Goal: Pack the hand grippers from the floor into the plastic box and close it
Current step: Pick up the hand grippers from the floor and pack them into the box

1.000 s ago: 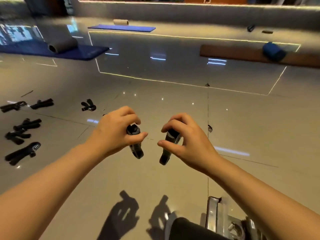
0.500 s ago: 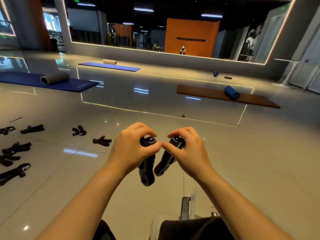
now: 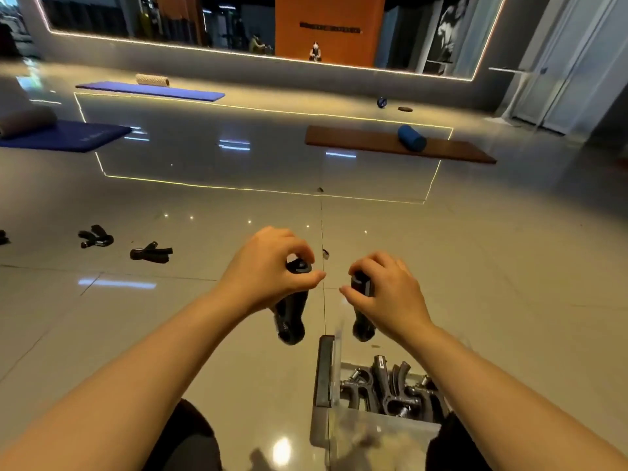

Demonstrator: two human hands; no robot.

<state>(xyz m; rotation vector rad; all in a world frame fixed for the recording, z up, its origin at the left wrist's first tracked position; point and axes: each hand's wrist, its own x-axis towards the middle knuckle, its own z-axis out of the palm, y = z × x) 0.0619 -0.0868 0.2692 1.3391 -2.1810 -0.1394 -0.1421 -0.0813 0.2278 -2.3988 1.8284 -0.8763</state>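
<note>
My left hand [image 3: 268, 270] grips the top of a black hand gripper [image 3: 290, 317] that hangs down from it. A second black hand gripper [image 3: 363, 322] hangs from my right hand [image 3: 387, 294], which holds its upper end. Both hands hover over the floor just beyond the clear plastic box [image 3: 328, 368], which stands open at the bottom right with several dark grippers [image 3: 390, 392] inside. More loose grippers lie on the tiles at the left, one [image 3: 151, 253] nearer and one [image 3: 95, 236] farther.
Glossy tiled gym floor all around. A brown mat [image 3: 356, 141] with a blue roller [image 3: 411, 137] lies ahead on the right. Blue mats [image 3: 68, 136] with rollers lie at the back left. My dark-clothed knees [image 3: 190, 443] frame the bottom edge.
My hands have drawn apart, each with its gripper. The view has tipped down, so the open box with grippers inside now shows in front of me.
</note>
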